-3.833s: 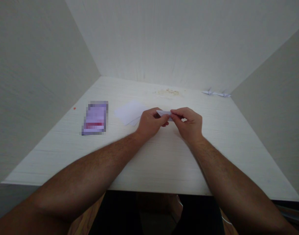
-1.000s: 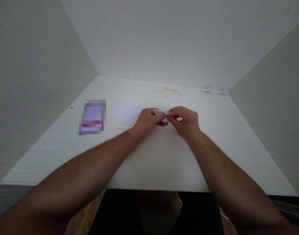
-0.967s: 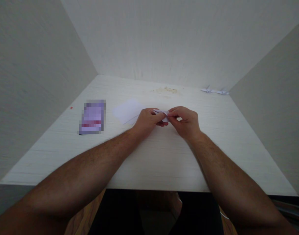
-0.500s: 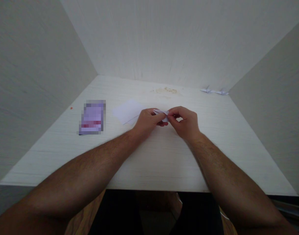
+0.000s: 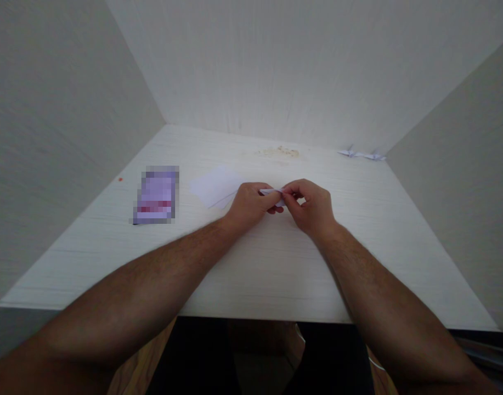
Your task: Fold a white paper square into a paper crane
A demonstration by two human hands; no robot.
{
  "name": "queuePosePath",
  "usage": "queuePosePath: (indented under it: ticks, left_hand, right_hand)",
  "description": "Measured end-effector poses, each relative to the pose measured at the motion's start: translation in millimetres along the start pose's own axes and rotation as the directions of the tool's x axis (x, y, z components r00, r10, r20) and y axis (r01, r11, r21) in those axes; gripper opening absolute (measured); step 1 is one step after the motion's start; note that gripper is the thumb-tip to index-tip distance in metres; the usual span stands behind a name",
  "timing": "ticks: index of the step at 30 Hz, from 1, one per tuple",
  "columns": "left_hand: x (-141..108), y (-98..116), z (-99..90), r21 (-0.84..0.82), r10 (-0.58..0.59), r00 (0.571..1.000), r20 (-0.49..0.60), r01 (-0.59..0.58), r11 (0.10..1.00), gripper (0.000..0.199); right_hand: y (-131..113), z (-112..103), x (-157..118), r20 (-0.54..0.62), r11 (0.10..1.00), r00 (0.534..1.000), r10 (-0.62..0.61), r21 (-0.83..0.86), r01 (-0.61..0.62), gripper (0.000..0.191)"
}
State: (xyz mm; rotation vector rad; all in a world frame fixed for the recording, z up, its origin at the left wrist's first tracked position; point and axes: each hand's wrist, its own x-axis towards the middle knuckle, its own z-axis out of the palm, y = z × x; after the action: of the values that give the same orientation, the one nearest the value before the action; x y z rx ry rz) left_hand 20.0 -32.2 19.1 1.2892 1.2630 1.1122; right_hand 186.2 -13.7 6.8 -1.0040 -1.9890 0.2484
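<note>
A small folded piece of white paper (image 5: 280, 202) is held between my two hands above the middle of the table. My left hand (image 5: 253, 203) grips it from the left, thumb on top and fingers curled beneath. From the other side, my right hand (image 5: 311, 203) pinches the paper's right part between thumb and forefinger. Much of the paper is hidden by my fingers. Behind my left wrist, flat white paper sheets (image 5: 216, 185) lie on the table.
A pixelated purple flat object (image 5: 156, 192) lies at the left, with a tiny orange-red speck (image 5: 120, 179) beyond it. Folded white paper figures (image 5: 360, 155) stand by the back wall at right. A brownish stain (image 5: 280, 151) marks the white table (image 5: 271, 274), which has walls on three sides.
My hands stay at almost the same spot. The folded paper's upper flap sits slightly lower and flatter between my fingers. The whole view has shifted a little.
</note>
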Motion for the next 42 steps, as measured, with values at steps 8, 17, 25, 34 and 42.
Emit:
queuePosePath:
  ticks: [8,17,25,34,42]
  left_hand:
    - [-0.4,-1.8,0.8,-0.043,0.005,1.000,-0.001,-0.005,0.999,0.013]
    - [4.4,-11.6,-0.3,-0.173,0.007,1.000,0.023,-0.003,0.985,0.011]
    - [3.5,-7.7,1.1,-0.276,-0.029,0.999,0.029,0.036,0.960,0.009]
    - [2.1,-5.6,0.3,-0.374,-0.030,0.997,0.077,0.057,0.926,0.020]
    - [3.0,-6.3,0.8,-0.355,-0.039,0.998,0.047,0.053,0.933,0.018]
  right_hand:
    - [2.8,-1.0,-0.1,-0.027,0.994,0.993,-0.112,0.013,0.112,0.009]
    - [7.1,-1.1,0.2,-0.029,0.983,0.992,-0.124,0.132,0.127,0.014]
    - [7.4,-0.5,1.7,-0.083,0.967,0.978,-0.192,0.156,0.203,0.020]
    - [7.6,0.6,2.0,-0.111,0.958,0.966,-0.233,0.146,0.248,0.021]
    - [8.8,1.7,1.0,-0.094,0.964,0.968,-0.231,0.114,0.241,0.021]
